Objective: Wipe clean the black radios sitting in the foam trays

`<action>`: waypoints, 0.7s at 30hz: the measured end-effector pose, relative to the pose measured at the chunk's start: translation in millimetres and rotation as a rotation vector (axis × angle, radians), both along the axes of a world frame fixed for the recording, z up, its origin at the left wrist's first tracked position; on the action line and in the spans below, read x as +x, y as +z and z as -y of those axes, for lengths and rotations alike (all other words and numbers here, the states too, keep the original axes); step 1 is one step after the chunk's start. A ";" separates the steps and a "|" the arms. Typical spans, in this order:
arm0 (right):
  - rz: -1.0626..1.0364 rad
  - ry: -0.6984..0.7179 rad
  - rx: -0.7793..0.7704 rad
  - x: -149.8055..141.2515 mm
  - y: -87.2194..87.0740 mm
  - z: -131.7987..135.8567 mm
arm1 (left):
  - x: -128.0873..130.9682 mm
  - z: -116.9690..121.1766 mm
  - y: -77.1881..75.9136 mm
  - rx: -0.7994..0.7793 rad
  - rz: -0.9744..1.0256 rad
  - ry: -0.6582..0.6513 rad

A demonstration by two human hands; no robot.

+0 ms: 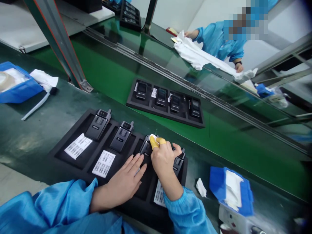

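Yellow finger cots (154, 142) on the right hand (163, 159) pinch a white wipe (152, 136) against a black two-way radio (146, 146) seated in a black tray (70, 130); the left hand (120, 183) lies open just beside. A second tray (133, 103) sits farther back.

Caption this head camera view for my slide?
Right hand with yellow finger cots presses a white cloth onto a black handheld radio in a black tray, left hand beside it.
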State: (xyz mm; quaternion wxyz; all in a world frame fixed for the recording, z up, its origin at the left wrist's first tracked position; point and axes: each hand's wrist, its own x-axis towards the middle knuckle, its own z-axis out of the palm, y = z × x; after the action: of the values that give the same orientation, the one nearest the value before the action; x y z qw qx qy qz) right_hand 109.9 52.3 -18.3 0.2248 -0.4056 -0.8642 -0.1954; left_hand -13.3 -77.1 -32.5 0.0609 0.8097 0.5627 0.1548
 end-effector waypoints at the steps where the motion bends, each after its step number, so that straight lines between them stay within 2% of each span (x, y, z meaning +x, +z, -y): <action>1: -0.001 -0.016 0.001 1.9 0.0 0.4 | 0.0 -0.2 0.2 0.003 -0.001 0.000; 8: 0.017 -0.080 -0.011 13.9 -1.9 11.2 | -0.9 -1.4 0.9 -0.001 -0.023 -0.005; 14: 0.017 -0.140 0.005 22.3 0.0 7.2 | -0.4 -1.0 0.2 0.016 -0.058 -0.007; 21: 0.026 0.115 -0.089 9.1 3.5 -2.0 | -1.6 -2.1 2.9 0.046 -0.043 -0.014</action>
State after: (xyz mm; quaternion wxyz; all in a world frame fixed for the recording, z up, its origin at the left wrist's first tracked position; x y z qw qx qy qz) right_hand 119.1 54.3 -14.8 0.2061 -0.3621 -0.8968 -0.1487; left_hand -14.8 -75.0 -29.6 0.0312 0.8181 0.5543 0.1501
